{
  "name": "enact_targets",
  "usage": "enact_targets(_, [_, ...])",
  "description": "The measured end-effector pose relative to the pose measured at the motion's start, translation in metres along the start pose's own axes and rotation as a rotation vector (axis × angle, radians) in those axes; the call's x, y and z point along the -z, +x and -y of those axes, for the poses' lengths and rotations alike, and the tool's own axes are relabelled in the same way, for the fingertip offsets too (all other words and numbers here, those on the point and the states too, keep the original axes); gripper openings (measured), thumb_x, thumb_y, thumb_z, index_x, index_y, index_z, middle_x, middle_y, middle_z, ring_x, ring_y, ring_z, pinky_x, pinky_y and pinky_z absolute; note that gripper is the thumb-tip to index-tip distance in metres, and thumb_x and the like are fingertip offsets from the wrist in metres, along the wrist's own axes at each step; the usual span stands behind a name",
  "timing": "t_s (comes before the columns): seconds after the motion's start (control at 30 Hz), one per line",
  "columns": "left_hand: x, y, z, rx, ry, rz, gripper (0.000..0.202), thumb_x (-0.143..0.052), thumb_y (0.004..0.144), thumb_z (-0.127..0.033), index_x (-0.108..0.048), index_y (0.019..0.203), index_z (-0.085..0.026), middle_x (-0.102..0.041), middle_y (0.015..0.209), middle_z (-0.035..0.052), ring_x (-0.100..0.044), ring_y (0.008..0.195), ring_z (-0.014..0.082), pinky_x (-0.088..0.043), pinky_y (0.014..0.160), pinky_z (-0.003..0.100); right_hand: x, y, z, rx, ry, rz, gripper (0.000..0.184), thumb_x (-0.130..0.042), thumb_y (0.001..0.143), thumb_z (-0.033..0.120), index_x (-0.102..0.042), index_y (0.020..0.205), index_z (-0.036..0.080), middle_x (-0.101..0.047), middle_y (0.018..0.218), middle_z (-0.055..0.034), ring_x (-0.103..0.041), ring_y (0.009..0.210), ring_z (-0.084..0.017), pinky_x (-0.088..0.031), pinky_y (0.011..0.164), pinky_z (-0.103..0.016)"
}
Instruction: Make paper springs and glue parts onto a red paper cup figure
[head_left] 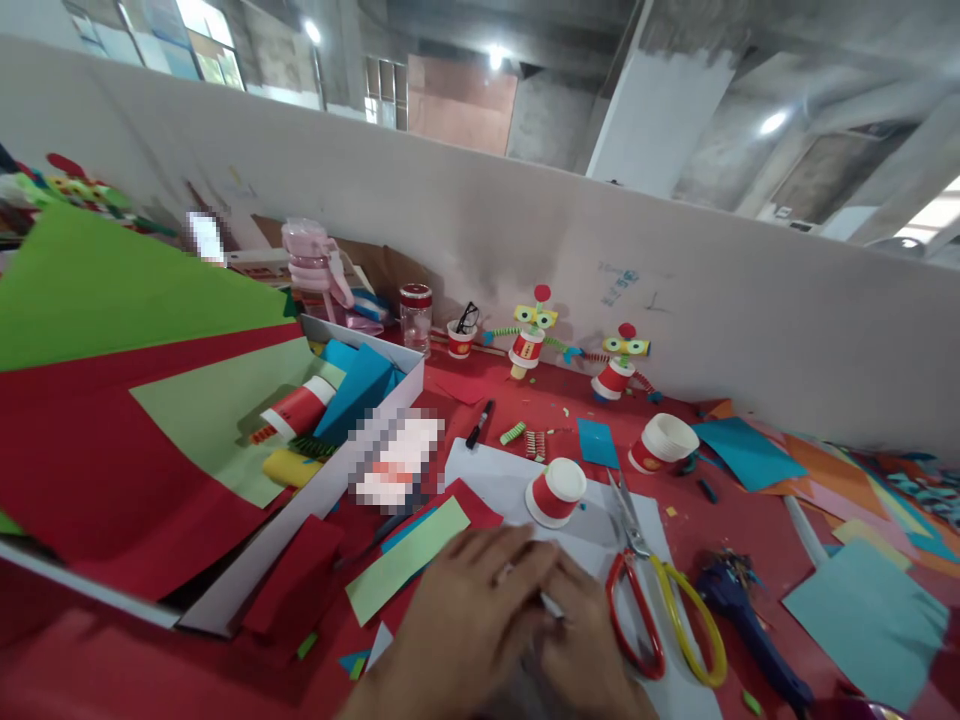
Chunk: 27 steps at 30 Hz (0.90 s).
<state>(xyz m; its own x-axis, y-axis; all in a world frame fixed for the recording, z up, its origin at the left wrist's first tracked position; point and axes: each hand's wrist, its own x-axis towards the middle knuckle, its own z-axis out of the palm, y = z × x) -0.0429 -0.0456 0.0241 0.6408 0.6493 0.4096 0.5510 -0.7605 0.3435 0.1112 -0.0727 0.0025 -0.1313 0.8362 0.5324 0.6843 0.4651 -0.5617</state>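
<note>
My left hand (465, 610) lies flat with fingers stretched over a sheet of white paper (495, 480) at the table's front edge. My right hand (585, 645) sits just to its right, fingertips touching the left hand's fingers and pinched on a small fold of the white paper. An upturned red paper cup (555, 492) stands on the sheet just beyond my fingers. Scissors (652, 600) with a red and a yellow handle lie right beside my right hand.
A dark blue glue gun (750, 620) lies right of the scissors, near teal paper (870, 620). A light green strip (409, 560) and a cardboard box (315, 500) of coloured sheets are on the left. Two cup figures (529, 345) (619, 370), another cup (664, 442), a marker (480, 425) and a jar (415, 318) stand toward the wall.
</note>
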Motion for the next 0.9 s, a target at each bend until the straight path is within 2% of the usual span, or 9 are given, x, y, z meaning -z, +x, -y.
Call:
enact_targets(0.1, [0.009, 0.003, 0.014, 0.344, 0.111, 0.053, 0.026, -0.041, 0.084, -0.01, -0.063, 0.095, -0.019, -0.07, 0.079, 0.0052, -0.065, 0.072, 0.0218, -0.049, 0.065, 0.033, 0.019, 0.005, -0.008, -0.323, 0.027, -0.212, 0.023, -0.046, 0.09, 0.029, -0.067, 0.092, 0.019, -0.059, 0.056, 0.0012, -0.058, 0.049, -0.014, -0.048, 0.05, -0.023])
enact_targets(0.17, [0.017, 0.011, 0.02, 0.478, 0.188, 0.119, 0.03, -0.039, 0.081, -0.004, -0.062, 0.094, -0.018, -0.068, 0.076, 0.0057, -0.064, 0.071, 0.0225, -0.046, 0.063, 0.032, 0.034, 0.009, -0.015, -0.476, -0.081, -0.343, 0.027, -0.047, 0.089, 0.036, -0.068, 0.087, 0.019, -0.058, 0.056, 0.0007, -0.059, 0.053, -0.016, -0.049, 0.054, -0.026])
enact_targets(0.2, [0.019, 0.017, 0.022, 0.52, 0.204, 0.156, 0.033, -0.038, 0.08, -0.002, -0.061, 0.098, -0.018, -0.067, 0.077, 0.0059, -0.064, 0.071, 0.0223, -0.046, 0.063, 0.031, 0.042, 0.011, -0.019, -0.476, -0.155, -0.363, 0.028, -0.048, 0.088, 0.038, -0.068, 0.088, 0.019, -0.063, 0.066, -0.0024, -0.063, 0.066, -0.019, -0.052, 0.065, -0.031])
enact_targets(0.3, [0.017, 0.039, 0.024, 0.429, 0.16, 0.158, 0.047, -0.041, 0.073, 0.002, -0.056, 0.113, -0.019, -0.066, 0.102, 0.0081, -0.062, 0.091, 0.0226, -0.045, 0.074, 0.032, 0.058, 0.017, -0.029, -0.4, -0.3, -0.198, 0.039, -0.058, 0.081, 0.044, -0.062, 0.111, 0.021, -0.062, 0.111, -0.0105, -0.053, 0.111, -0.029, -0.04, 0.096, -0.049])
enact_targets(0.4, [0.001, 0.051, 0.021, 0.357, 0.091, 0.205, 0.032, -0.043, 0.079, -0.006, -0.063, 0.101, -0.017, -0.067, 0.098, 0.0088, -0.061, 0.091, 0.0246, -0.045, 0.077, 0.035, 0.061, 0.026, -0.03, -0.429, -0.283, -0.072, 0.054, -0.056, 0.082, 0.046, -0.047, 0.131, 0.024, -0.052, 0.13, -0.011, -0.044, 0.123, -0.028, -0.037, 0.1, -0.049])
enact_targets(0.5, [-0.017, 0.05, 0.021, 0.305, 0.034, 0.273, 0.028, -0.041, 0.083, -0.012, -0.067, 0.094, -0.017, -0.067, 0.091, 0.0091, -0.06, 0.089, 0.0254, -0.045, 0.077, 0.036, 0.051, 0.037, -0.029, -0.416, -0.28, -0.033, 0.065, -0.056, 0.082, 0.047, -0.034, 0.139, 0.026, -0.045, 0.137, -0.0109, -0.039, 0.128, -0.027, -0.036, 0.103, -0.048])
enact_targets(0.67, [-0.029, 0.042, 0.034, 0.35, 0.009, 0.244, 0.041, -0.043, 0.082, -0.012, -0.058, 0.119, -0.018, -0.066, 0.102, 0.0094, -0.058, 0.095, 0.0255, -0.045, 0.081, 0.037, 0.02, 0.045, -0.037, -0.419, -0.413, 0.016, 0.079, -0.06, 0.079, 0.045, -0.022, 0.145, 0.028, -0.033, 0.145, -0.0139, -0.03, 0.134, -0.036, -0.035, 0.1, -0.057])
enact_targets(0.83, [-0.027, 0.046, 0.04, 0.429, 0.012, 0.266, 0.034, -0.042, 0.08, -0.009, -0.066, 0.103, -0.018, -0.065, 0.098, 0.0089, -0.06, 0.09, 0.0242, -0.047, 0.075, 0.035, 0.007, 0.037, -0.047, -0.372, -0.434, 0.066, 0.065, -0.055, 0.084, 0.032, -0.028, 0.143, 0.026, -0.051, 0.132, -0.0134, -0.05, 0.119, -0.031, -0.042, 0.093, -0.05])
enact_targets(0.9, [-0.026, 0.047, 0.038, 0.435, -0.022, 0.226, 0.037, -0.042, 0.081, -0.009, -0.063, 0.11, -0.018, -0.064, 0.101, 0.0088, -0.06, 0.091, 0.0235, -0.047, 0.077, 0.036, 0.009, 0.037, -0.047, -0.335, -0.389, 0.035, 0.061, -0.053, 0.085, 0.028, -0.031, 0.141, 0.025, -0.055, 0.127, -0.0113, -0.054, 0.114, -0.028, -0.045, 0.092, -0.045])
